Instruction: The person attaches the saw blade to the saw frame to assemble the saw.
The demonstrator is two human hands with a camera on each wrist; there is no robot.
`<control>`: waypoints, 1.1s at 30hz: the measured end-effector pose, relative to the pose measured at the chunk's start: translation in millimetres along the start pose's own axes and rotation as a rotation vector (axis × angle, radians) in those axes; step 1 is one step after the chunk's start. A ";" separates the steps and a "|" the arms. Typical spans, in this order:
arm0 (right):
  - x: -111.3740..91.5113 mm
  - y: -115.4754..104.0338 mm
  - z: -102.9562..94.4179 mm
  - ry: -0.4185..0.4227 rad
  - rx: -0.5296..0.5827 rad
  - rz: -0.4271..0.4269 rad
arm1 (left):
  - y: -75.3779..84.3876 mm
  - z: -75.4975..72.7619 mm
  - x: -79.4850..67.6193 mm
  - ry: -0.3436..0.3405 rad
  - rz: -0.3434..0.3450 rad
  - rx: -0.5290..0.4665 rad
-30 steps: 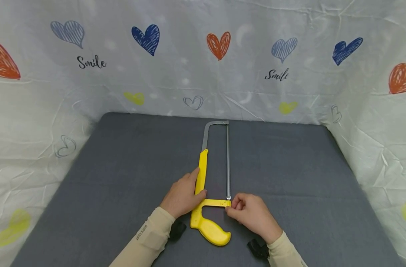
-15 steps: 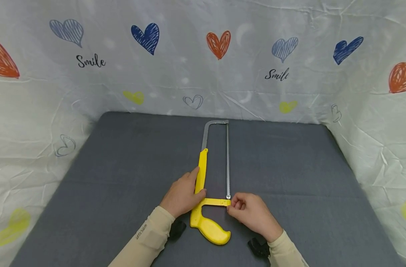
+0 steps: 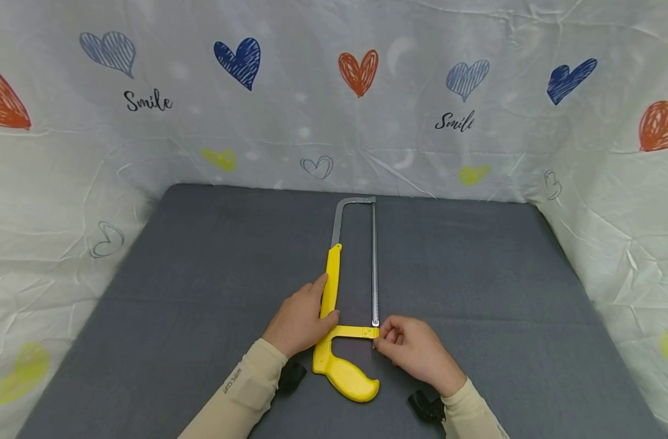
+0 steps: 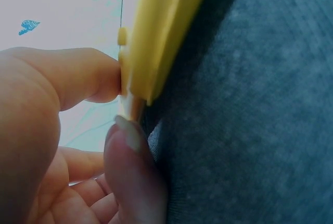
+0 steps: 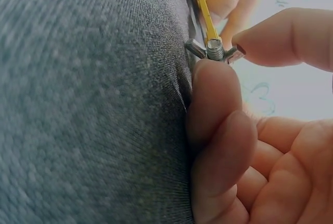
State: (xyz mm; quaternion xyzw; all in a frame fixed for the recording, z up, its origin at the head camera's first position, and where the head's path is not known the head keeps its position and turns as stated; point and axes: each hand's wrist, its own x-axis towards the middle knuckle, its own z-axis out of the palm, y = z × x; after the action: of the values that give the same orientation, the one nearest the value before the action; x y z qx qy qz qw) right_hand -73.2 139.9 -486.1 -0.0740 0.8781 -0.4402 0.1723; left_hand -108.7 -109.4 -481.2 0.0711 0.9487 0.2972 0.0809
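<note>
A hacksaw [image 3: 329,286] with a yellow grip and frame lies flat on the grey cloth, its steel bow and thin blade [image 3: 374,268] pointing away from me. My left hand [image 3: 301,320] grips the yellow frame, thumb over its top; the left wrist view shows thumb and a finger on the yellow part [image 4: 161,36]. At the near end of the blade my right hand [image 3: 418,350] pinches a small wing nut. Seen in the right wrist view, that wing nut [image 5: 229,54] sits on a threaded bolt end, with the thumb touching one wing and a curled finger just below.
The grey cloth-covered table [image 3: 476,262] extends on both sides of the saw. A white curtain [image 3: 290,122] printed with hearts and words encloses the back and sides. A black wrist device [image 3: 292,378] shows beside the left wrist, another black one [image 3: 426,406] beside the right.
My right thumb and fingertips have shifted slightly at the wing nut, the thumb tip moving a little to the right. The left hand and the hacksaw have stayed in place.
</note>
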 end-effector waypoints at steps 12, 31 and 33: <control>1.9 2.6 -0.5 -0.001 0.022 0.011 | -0.3 0.2 2.9 -0.012 -0.008 0.009; -0.8 2.8 1.2 0.007 -0.061 -0.039 | -1.8 1.8 0.3 -0.011 0.008 0.009; -1.0 2.3 1.1 0.009 -0.063 -0.048 | -1.4 1.7 0.3 -0.012 0.010 0.007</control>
State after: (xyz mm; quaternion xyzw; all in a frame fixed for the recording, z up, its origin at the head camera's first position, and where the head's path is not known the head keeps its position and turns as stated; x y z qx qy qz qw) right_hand -71.8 140.7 -488.3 -0.0985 0.8903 -0.4166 0.1553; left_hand -108.7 -109.5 -483.4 0.0780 0.9489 0.2937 0.0848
